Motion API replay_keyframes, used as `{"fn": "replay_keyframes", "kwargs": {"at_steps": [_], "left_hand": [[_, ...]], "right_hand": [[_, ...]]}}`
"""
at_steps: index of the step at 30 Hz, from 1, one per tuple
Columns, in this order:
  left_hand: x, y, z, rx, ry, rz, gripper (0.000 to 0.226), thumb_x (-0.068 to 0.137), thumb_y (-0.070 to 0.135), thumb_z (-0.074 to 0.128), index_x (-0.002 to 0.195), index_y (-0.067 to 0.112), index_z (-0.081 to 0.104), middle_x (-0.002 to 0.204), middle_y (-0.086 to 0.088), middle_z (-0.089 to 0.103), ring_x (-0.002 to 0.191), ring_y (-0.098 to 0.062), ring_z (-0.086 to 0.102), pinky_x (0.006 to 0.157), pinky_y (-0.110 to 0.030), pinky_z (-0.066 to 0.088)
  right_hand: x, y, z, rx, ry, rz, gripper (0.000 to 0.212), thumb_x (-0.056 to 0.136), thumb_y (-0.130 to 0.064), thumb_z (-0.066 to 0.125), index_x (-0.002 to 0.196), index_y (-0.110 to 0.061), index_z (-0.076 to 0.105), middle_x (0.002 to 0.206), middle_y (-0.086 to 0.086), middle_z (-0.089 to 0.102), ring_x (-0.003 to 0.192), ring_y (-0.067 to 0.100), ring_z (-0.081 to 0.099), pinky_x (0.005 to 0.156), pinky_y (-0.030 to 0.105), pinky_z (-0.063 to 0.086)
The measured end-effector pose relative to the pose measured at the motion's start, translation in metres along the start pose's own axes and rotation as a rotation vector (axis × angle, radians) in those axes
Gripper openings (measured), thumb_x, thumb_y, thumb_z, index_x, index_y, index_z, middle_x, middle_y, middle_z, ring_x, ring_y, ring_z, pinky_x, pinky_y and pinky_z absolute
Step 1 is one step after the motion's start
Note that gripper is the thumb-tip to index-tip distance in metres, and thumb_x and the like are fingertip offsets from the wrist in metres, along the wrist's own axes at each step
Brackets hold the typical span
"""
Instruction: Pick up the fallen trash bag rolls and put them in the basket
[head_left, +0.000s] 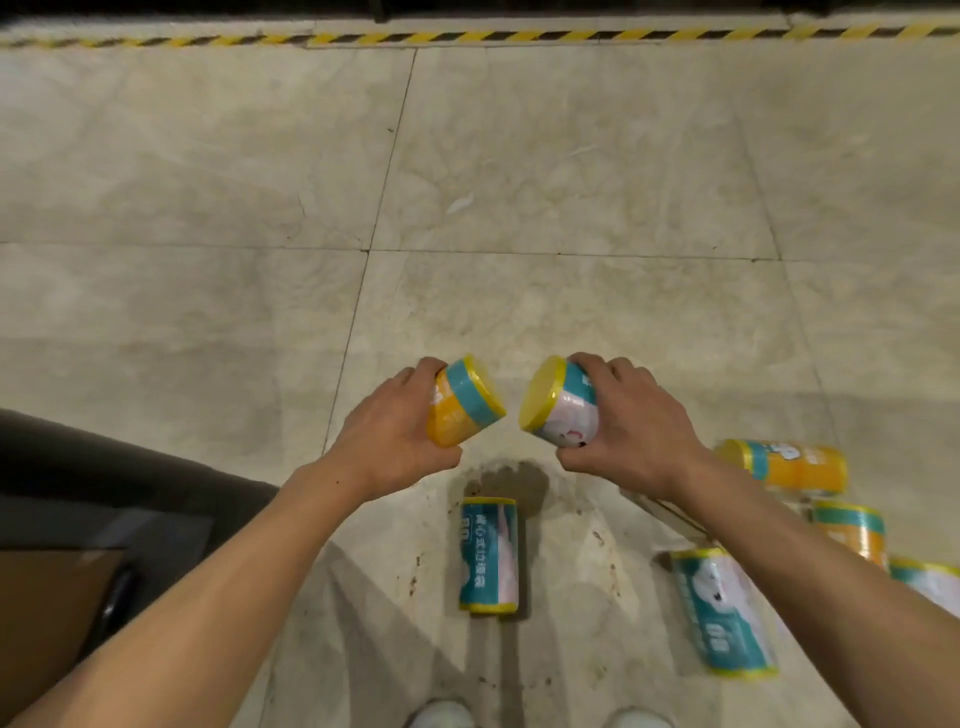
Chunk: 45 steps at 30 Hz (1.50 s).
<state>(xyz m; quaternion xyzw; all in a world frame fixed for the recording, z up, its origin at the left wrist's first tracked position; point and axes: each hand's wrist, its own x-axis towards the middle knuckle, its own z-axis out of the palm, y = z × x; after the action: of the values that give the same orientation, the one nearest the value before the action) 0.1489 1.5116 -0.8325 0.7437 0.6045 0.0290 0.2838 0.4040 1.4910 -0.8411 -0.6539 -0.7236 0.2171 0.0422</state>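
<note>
Left hand gripped an orange trash bag roll, grip curled round its body; right hand likewise held a white-and-teal roll; both rolls lifted clear of the tiled floor. Left to do: a teal roll lay between the arms; four more lay at right, partly behind the right forearm; basket not in view; judged barely begun, the carry to come.
</note>
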Motion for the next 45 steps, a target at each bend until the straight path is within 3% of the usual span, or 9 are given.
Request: {"fn": "replay_keyframes", "kwargs": {"at_steps": [6, 10, 13, 22, 26, 31, 35, 42, 45], "left_hand": [[-0.108, 0.122, -0.155, -0.465, 0.043, -0.135, 0.063, 0.068, 0.039, 0.086, 0.115, 0.034, 0.045, 0.097, 0.014, 0.061, 0.085, -0.002, 0.061, 0.067, -0.023, 0.051], [-0.189, 0.216, -0.289, -0.814, 0.100, -0.210, 0.060, 0.056, 0.041, 0.087, 0.107, 0.036, 0.055, 0.099, 0.003, 0.070, 0.090, -0.016, 0.069, 0.079, -0.039, 0.059], [-0.246, 0.287, -0.392, -1.026, 0.141, -0.226, 0.067, 0.047, 0.043, 0.085, 0.108, 0.033, 0.060, 0.101, 0.002, 0.074, 0.094, -0.021, 0.072, 0.084, -0.048, 0.058], [-0.360, 0.434, -0.587, -1.506, -0.058, 0.039, 0.080, 0.034, 0.038, 0.098, 0.107, 0.016, 0.073, 0.110, -0.019, 0.072, 0.093, -0.037, 0.072, 0.069, -0.047, 0.059], [-0.377, 0.457, -0.621, -1.506, -0.141, 0.203, 0.078, 0.042, 0.040, 0.094, 0.113, 0.016, 0.071, 0.115, -0.019, 0.070, 0.097, -0.036, 0.071, 0.071, -0.046, 0.059], [-0.386, 0.482, -0.643, -1.441, -0.267, 0.355, 0.061, 0.057, 0.031, 0.075, 0.115, 0.014, 0.066, 0.110, -0.016, 0.072, 0.092, -0.032, 0.072, 0.069, -0.044, 0.060], [-0.397, 0.509, -0.637, -1.371, -0.488, 0.455, 0.075, 0.048, 0.035, 0.091, 0.116, 0.016, 0.066, 0.112, -0.016, 0.071, 0.096, -0.034, 0.072, 0.072, -0.045, 0.060], [-0.472, 0.593, -0.577, -1.204, -0.911, 0.567, 0.092, 0.038, 0.047, 0.095, 0.117, 0.014, 0.064, 0.107, -0.014, 0.073, 0.091, -0.032, 0.073, 0.067, -0.043, 0.059], [-0.523, 0.626, -0.548, -1.127, -1.063, 0.635, 0.080, 0.042, 0.048, 0.094, 0.112, 0.020, 0.070, 0.109, -0.014, 0.073, 0.094, -0.033, 0.073, 0.067, -0.043, 0.059]], "right_hand": [[-0.081, -0.074, -0.193, 0.391, 0.063, 0.080, 0.095, 0.062, -0.044, 0.083, 0.143, -0.033, 0.035, 0.118, -0.006, 0.051, 0.107, 0.018, 0.052, 0.083, 0.038, 0.049], [-0.156, -0.128, -0.355, 0.861, 0.067, 0.170, 0.077, 0.060, -0.034, 0.091, 0.125, -0.028, 0.051, 0.111, -0.007, 0.067, 0.096, 0.010, 0.067, 0.080, 0.029, 0.055], [-0.211, -0.166, -0.473, 1.172, 0.058, 0.251, 0.069, 0.053, -0.030, 0.088, 0.115, -0.018, 0.060, 0.104, 0.006, 0.074, 0.090, 0.022, 0.074, 0.079, 0.041, 0.061], [-0.342, -0.261, -0.702, 1.677, 0.041, 0.155, 0.048, 0.041, -0.027, 0.085, 0.087, -0.016, 0.079, 0.088, 0.014, 0.076, 0.072, 0.026, 0.075, 0.059, 0.037, 0.061], [-0.378, -0.289, -0.737, 1.652, 0.103, 0.062, 0.073, 0.027, -0.039, 0.101, 0.092, -0.015, 0.080, 0.096, 0.017, 0.076, 0.078, 0.027, 0.076, 0.063, 0.036, 0.062], [-0.427, -0.312, -0.746, 1.655, 0.365, 0.119, 0.037, 0.051, -0.030, 0.081, 0.086, -0.020, 0.082, 0.097, 0.013, 0.077, 0.081, 0.026, 0.076, 0.068, 0.038, 0.063], [-0.486, -0.321, -0.734, 1.628, 0.589, 0.192, 0.055, 0.055, -0.032, 0.080, 0.107, -0.013, 0.074, 0.103, 0.015, 0.075, 0.086, 0.029, 0.074, 0.073, 0.042, 0.063], [-0.647, -0.339, -0.700, 1.580, 1.067, 0.343, 0.041, 0.059, -0.032, 0.078, 0.099, -0.020, 0.079, 0.101, 0.012, 0.076, 0.084, 0.026, 0.075, 0.068, 0.037, 0.062], [-0.719, -0.352, -0.683, 1.552, 1.235, 0.416, 0.046, 0.060, -0.032, 0.078, 0.103, -0.018, 0.077, 0.101, 0.013, 0.075, 0.085, 0.026, 0.075, 0.068, 0.038, 0.061]]}}
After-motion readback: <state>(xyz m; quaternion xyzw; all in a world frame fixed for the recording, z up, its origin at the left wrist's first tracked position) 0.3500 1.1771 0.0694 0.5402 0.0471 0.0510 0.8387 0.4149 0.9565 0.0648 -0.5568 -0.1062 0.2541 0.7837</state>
